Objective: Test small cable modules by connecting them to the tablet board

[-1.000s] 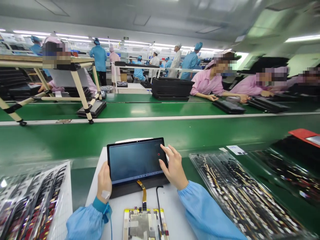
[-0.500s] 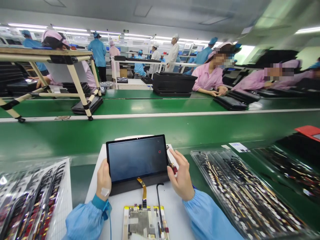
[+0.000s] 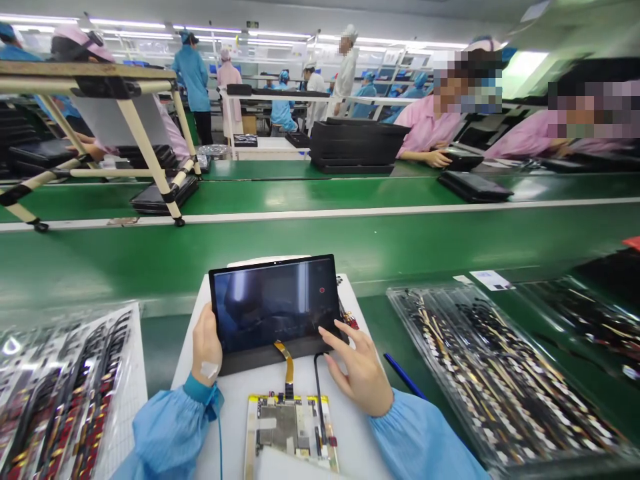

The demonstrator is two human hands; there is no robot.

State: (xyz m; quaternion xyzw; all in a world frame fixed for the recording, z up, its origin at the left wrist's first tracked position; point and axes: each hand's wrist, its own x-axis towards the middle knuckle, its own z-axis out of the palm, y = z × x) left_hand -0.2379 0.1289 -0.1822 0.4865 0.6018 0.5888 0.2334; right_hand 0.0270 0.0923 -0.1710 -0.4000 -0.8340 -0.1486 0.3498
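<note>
Looking ahead, we see a long green conveyor belt (image 3: pixel 310 243) running across our view, with a cream-framed rack (image 3: pixel 145 127) standing on the far belt to the left. Co-workers sit along the far side, among them a person in a pink smock (image 3: pixel 430 133), beside a stack of black trays (image 3: pixel 355 143). A flat black tablet case (image 3: pixel 473 187) lies on the far belt just in front of that person.

On the near belt, a clear plastic tray of component strips (image 3: pixel 65 393) lies along our left and a second clear tray (image 3: pixel 500 373) along our right. A blue pen (image 3: pixel 404 375) lies on the green belt just beside the right tray. Between the trays sits a white work mat (image 3: pixel 230 427), and a black tablet (image 3: pixel 273 303) stands tilted at its far edge on a black stand (image 3: pixel 280 360), its dark screen showing a small red dot (image 3: pixel 322 290).

Our left hand (image 3: pixel 206 347) is clamped on the tablet's left edge, while our right hand (image 3: pixel 357 367) is open, its fingers (image 3: pixel 333 340) spread at the lower right corner. An amber ribbon cable (image 3: pixel 285 363) runs from the tablet's lower edge down to a circuit board (image 3: pixel 290 433) at the mat's near edge, with a thin black cable (image 3: pixel 317 393) beside it.
</note>
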